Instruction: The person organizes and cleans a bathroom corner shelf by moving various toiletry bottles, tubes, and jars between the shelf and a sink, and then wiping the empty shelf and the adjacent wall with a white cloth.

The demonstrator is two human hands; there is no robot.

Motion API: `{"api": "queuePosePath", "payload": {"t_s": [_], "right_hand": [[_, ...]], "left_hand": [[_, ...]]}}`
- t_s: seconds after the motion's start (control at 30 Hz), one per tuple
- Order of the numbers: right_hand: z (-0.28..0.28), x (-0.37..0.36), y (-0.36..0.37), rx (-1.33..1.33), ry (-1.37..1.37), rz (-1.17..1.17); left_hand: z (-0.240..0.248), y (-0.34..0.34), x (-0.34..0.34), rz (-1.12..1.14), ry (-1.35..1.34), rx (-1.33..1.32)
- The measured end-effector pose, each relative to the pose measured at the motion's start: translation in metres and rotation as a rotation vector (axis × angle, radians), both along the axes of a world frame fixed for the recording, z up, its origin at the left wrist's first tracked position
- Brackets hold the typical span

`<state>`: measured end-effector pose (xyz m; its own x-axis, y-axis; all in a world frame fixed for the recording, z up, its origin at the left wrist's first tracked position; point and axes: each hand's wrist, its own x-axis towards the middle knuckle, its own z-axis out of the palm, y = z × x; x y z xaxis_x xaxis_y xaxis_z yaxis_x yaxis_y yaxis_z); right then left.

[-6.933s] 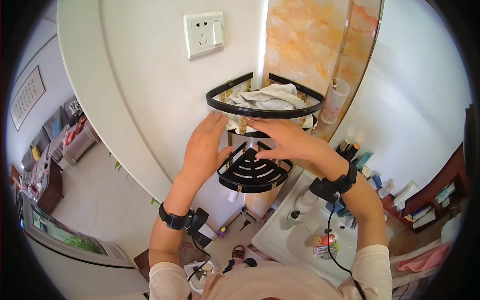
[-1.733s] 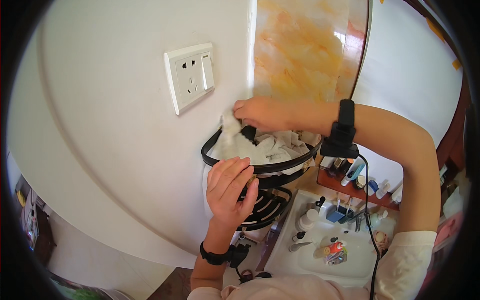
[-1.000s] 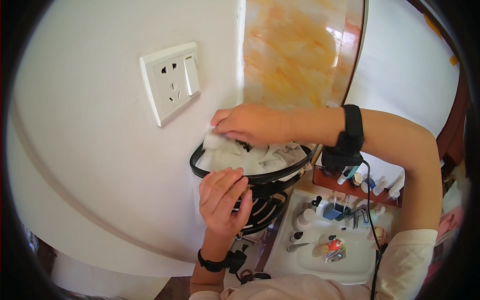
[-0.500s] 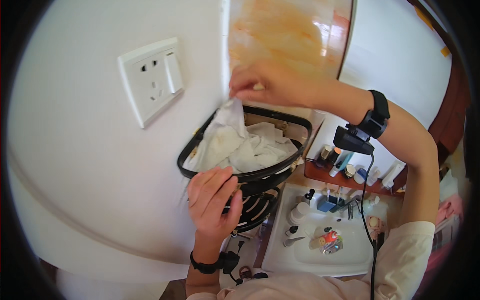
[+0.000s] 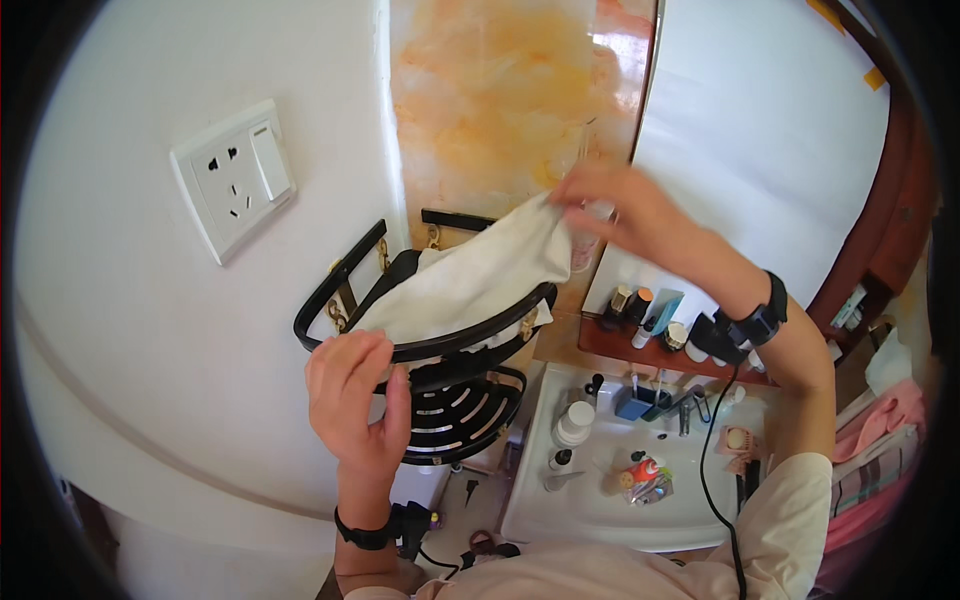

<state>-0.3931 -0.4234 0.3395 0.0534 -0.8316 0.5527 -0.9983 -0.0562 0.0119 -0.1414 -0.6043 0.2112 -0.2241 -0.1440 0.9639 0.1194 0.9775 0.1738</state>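
My right hand (image 5: 625, 208) pinches one corner of a white cloth (image 5: 475, 270), stretched up and to the right out of a black corner rack (image 5: 455, 335) with gold chain links. The cloth's lower part still lies in the rack's top basket, behind the front rail. At the left end of that rail is my left hand (image 5: 350, 395), fingers curled over it and thumb below; whether it also pinches the cloth there is hidden. A lower slatted shelf (image 5: 450, 415) of the rack shows beneath.
A white wall with a socket and switch plate (image 5: 235, 180) stands left of the rack. To the right, bottles line a brown ledge (image 5: 660, 355) under a large white panel (image 5: 760, 130). Below is a washbasin (image 5: 580, 515) with toiletries. A black cable (image 5: 705, 470) hangs from my right wrist.
My right hand has moved right and slightly down in the picture, drawing the cloth from a crumpled heap into a stretched sheet. My left hand stays at the rack's front rail.
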Motion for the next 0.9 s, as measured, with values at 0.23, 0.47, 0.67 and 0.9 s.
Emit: {"api": "queuePosePath", "payload": {"t_s": [0.23,0.47,0.67,0.9], "right_hand": [[-0.059,0.001,-0.003,-0.036,-0.137,0.228],[-0.079,-0.017,0.002,-0.173,-0.278,0.284],[-0.1,-0.025,-0.01,-0.315,-0.326,0.356],[-0.105,-0.028,-0.012,-0.364,-0.318,0.378]], "left_hand": [[0.062,0.036,-0.019,-0.051,-0.322,-0.034],[0.105,0.015,-0.068,-0.084,-0.915,-0.109],[0.118,0.0,-0.103,0.11,-1.257,-0.12],[0.152,-0.03,-0.103,0.757,-1.07,-0.114]]}}
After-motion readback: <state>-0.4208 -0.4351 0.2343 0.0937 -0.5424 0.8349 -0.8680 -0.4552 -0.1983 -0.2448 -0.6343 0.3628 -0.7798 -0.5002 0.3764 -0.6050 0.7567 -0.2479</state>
